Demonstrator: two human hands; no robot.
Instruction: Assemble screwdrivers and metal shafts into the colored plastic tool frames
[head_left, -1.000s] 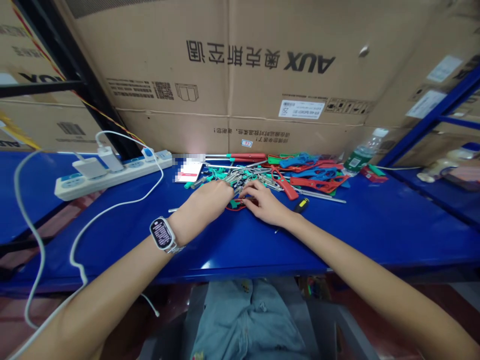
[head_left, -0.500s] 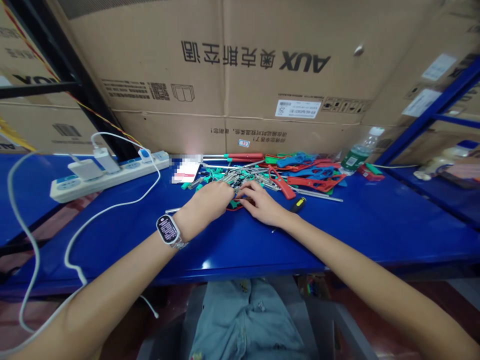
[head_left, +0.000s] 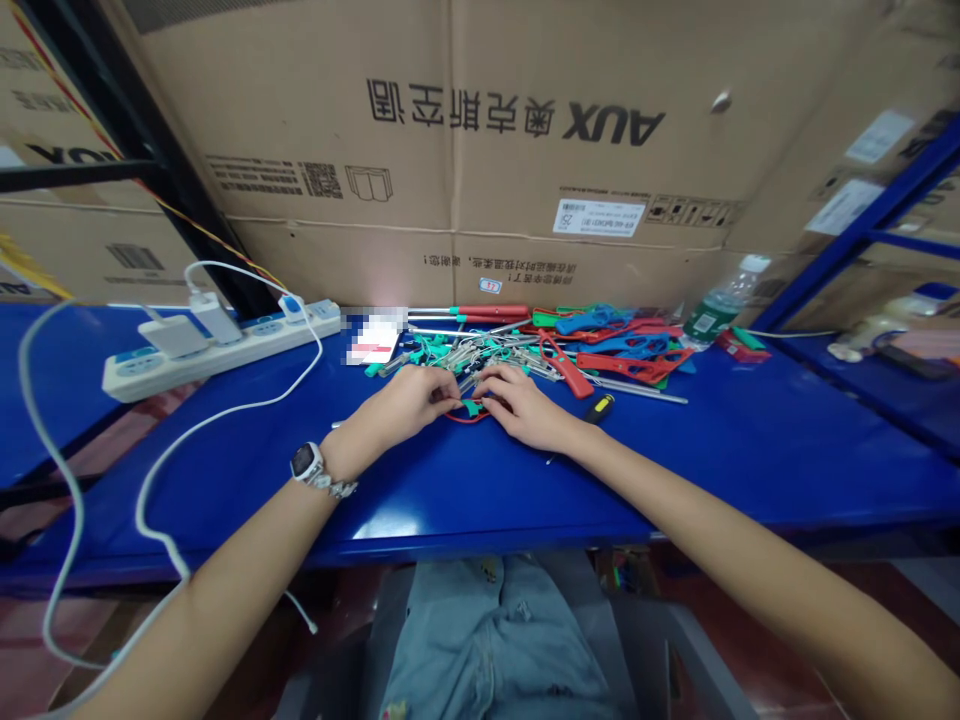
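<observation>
My left hand (head_left: 420,400), with a watch on its wrist, has its fingers pinched at the left side of a small green piece (head_left: 472,408) with a red wire loop (head_left: 466,420) below it. My right hand (head_left: 525,408) pinches at the right side of the same green piece. Both hands rest low over the blue table (head_left: 465,490). Just beyond the fingertips lies a pile of metal rods and green-ended parts (head_left: 487,350). A black and yellow screwdriver handle (head_left: 600,408) is beside my right wrist.
Red and blue plastic tools (head_left: 630,360) lie at the right of the pile, near a green-labelled bottle (head_left: 716,310). A white power strip (head_left: 225,350) with cables stands at the left. A large cardboard box (head_left: 480,150) walls the back.
My left hand has turned and shifted slightly left, uncovering the green piece and more of the red wire. My right hand has barely moved.
</observation>
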